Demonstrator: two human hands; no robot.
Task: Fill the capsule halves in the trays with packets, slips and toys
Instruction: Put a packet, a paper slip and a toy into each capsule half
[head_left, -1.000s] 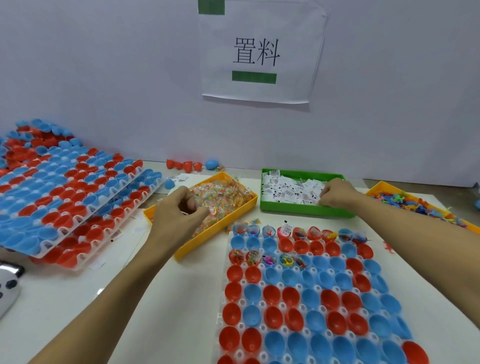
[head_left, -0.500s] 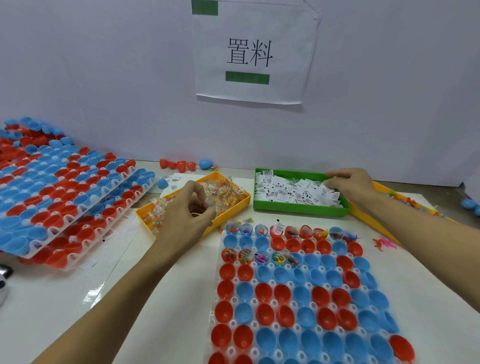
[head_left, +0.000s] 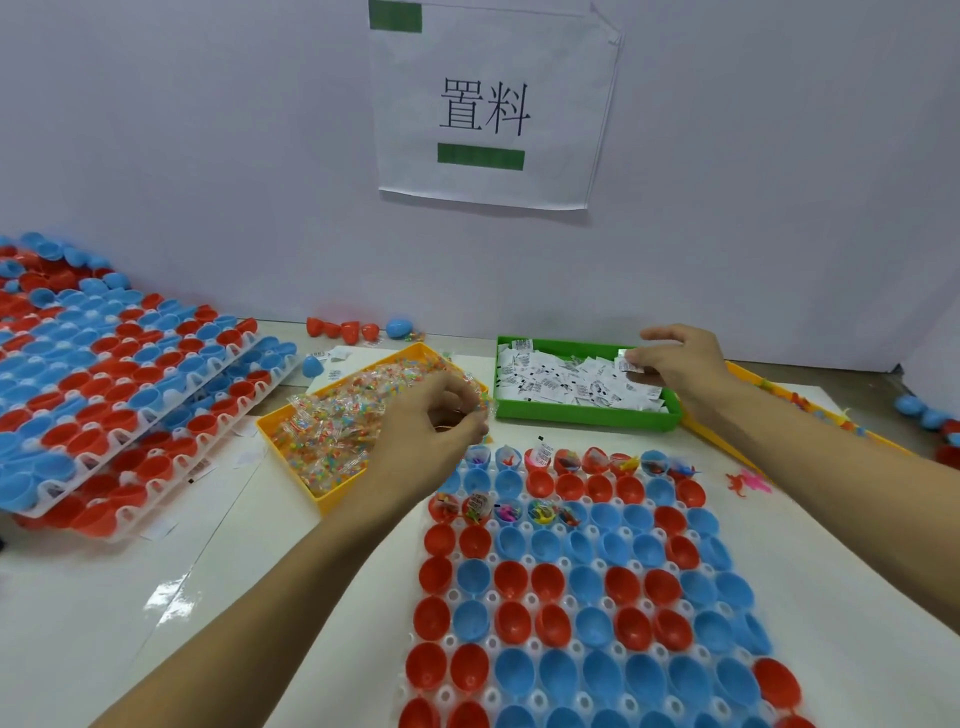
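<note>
While each hand's grip pinches stock, the left hand (head_left: 431, 426) with a packet (head_left: 475, 397) lies nearer the tray (head_left: 571, 561), just below it; the right hand (head_left: 680, 364) pinches a slip (head_left: 626, 361).

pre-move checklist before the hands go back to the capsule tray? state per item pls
1. Left hand has a packet: cannot tell; fingers are curled over the yellow bin of packets, contents hidden.
2. Right hand has a slip: ok; it pinches a white slip over the green bin.
3. Empty capsule halves to fill: ok; in the near tray the second row and everything below the third are empty.
4. Path to tray: ok; nothing lies between the bins and the tray.
5. Toy supply: ok; the orange bin sits under the right forearm, and a pink toy lies loose on the table.
</note>
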